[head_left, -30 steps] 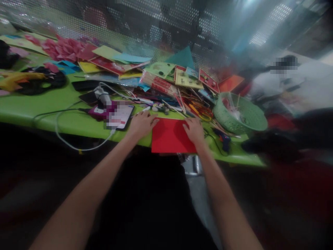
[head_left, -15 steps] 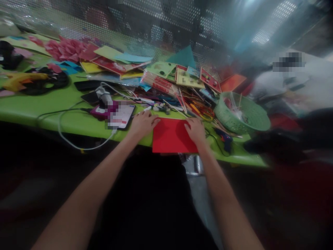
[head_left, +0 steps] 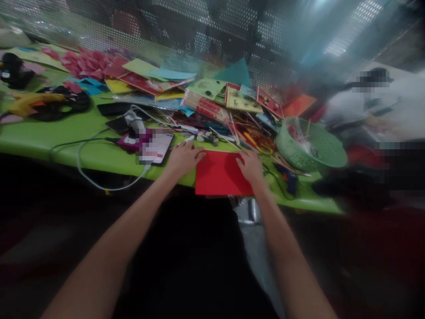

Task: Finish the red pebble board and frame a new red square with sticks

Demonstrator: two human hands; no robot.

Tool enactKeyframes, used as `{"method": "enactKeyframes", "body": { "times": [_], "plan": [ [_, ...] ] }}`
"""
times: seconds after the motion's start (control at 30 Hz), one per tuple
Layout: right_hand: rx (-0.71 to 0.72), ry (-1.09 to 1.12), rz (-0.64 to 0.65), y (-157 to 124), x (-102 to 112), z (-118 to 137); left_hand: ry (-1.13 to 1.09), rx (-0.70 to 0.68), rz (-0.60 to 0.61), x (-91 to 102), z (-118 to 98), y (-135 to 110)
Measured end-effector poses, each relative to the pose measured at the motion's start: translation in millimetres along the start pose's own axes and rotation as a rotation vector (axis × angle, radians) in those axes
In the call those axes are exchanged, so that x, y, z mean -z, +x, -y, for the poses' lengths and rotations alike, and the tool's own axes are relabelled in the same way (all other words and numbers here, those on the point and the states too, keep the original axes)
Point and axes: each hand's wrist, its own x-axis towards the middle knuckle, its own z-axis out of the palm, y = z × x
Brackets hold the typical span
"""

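Note:
A red sheet of card (head_left: pixel 223 175) lies at the table's front edge, its near side hanging slightly over. My left hand (head_left: pixel 186 157) rests at its far left corner, palm down, with the fingers spread and a fingertip touching the card. Across from it, my right hand (head_left: pixel 249 165) lies over the far right corner, fingers apart and the thumb on the red surface. Neither hand grips anything that I can see. A phone (head_left: pixel 158 148) lies left of my left hand. Just right of my right hand is a dark blue glue gun (head_left: pixel 289 179).
Behind the card are sticks, pens and orange-handled scissors (head_left: pixel 260 142). A green basket (head_left: pixel 310 146) stands at the right. Decorated cards (head_left: pixel 241 99) and coloured paper are piled at the back. A white cable (head_left: pixel 79 161) loops over the green table edge (head_left: pixel 66 153). Another person (head_left: pixel 361 104) is at the right.
The view has shifted very slightly, so things appear a little further right. Both hands stay in place on the red card.

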Motion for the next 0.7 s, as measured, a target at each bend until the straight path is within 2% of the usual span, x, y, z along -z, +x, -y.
{"method": "enactKeyframes", "body": {
  "times": [0.7],
  "plan": [
    [-0.004, -0.008, 0.008, -0.3, 3.5, 3.2, 0.026, -0.024, -0.024, -1.1, 0.6, -0.4]
  ]
}}
